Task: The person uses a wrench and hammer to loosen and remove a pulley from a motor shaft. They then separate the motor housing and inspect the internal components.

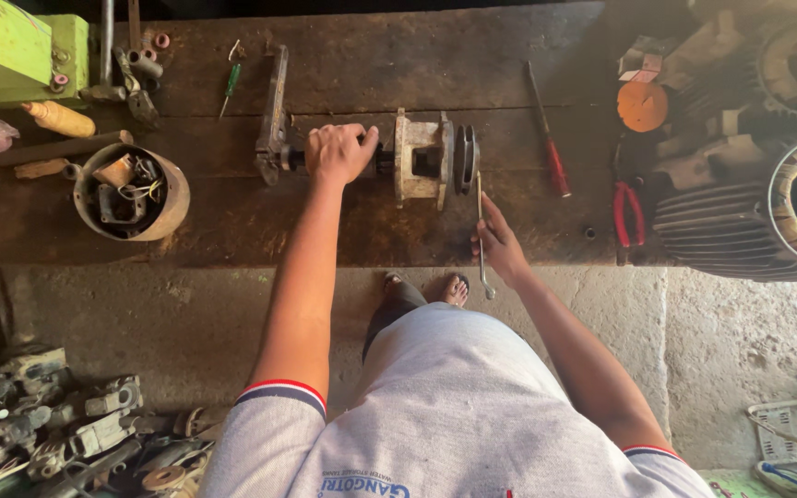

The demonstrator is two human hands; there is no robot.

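Note:
My left hand (339, 152) is closed around a dark shaft (382, 157) that lies across the wooden bench (232, 221). The shaft runs into a pale metal housing (422, 159) with a dark pulley disc (465, 159) on its right side. A large wrench (274, 115) hangs on the shaft's left end. My right hand (498, 244) grips a slim metal spanner (481, 235) whose upper end reaches up to the pulley disc.
A red-handled screwdriver (548, 134), red pliers (627, 214) and finned motor bodies (749, 231) lie at the right. A round metal can of parts (131, 192), a green-handled screwdriver (230, 81) and a green block (11, 46) are at the left. Scrap parts (57, 415) lie on the floor.

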